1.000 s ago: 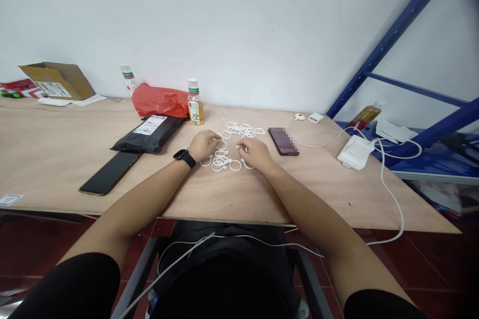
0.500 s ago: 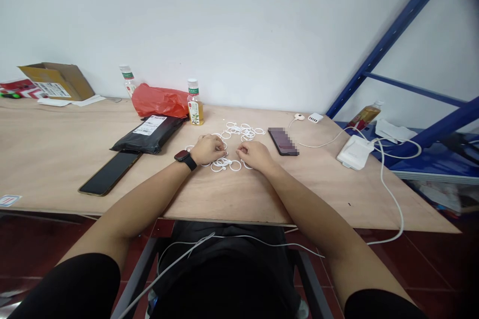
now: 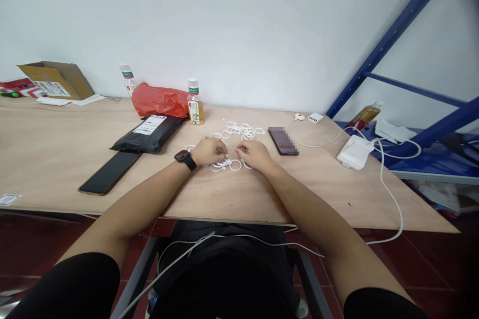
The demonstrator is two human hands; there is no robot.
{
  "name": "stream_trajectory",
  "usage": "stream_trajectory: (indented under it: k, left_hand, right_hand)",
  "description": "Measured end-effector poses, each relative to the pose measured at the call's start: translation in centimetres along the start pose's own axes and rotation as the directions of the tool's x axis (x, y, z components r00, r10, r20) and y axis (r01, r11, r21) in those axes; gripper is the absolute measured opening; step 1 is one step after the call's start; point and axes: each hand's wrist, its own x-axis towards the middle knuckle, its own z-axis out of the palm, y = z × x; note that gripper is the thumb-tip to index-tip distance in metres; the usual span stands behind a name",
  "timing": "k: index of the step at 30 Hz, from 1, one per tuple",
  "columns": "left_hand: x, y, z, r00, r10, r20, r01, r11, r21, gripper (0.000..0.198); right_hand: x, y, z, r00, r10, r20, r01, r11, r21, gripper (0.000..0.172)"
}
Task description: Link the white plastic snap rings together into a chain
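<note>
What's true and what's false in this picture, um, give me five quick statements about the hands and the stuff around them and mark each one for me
1. A watch is on the person's left wrist. True.
2. The left hand rests on the black parcel. False: the left hand is among the white rings, and the black parcel lies farther left.
3. A pixelated phone lies to the right of the right hand. True.
4. The red bag hangs from the blue frame. False: the red bag lies at the left, beside an upright bottle.
5. The white rings form one neat stack. False: the white rings lie loosely scattered on the table.
</note>
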Motion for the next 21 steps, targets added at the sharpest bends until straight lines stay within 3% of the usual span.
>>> stream_trajectory:
  k: [21]
  left_hand:
    - [-0.2,0.15,0.59,1.0,0.001,0.003,-0.001,1.0,0.023,0.011]
  right_hand:
    - [-0.01,-0.28,-0.28,1.0,-0.004,0.018,0.004,1.0,0.011,0.012]
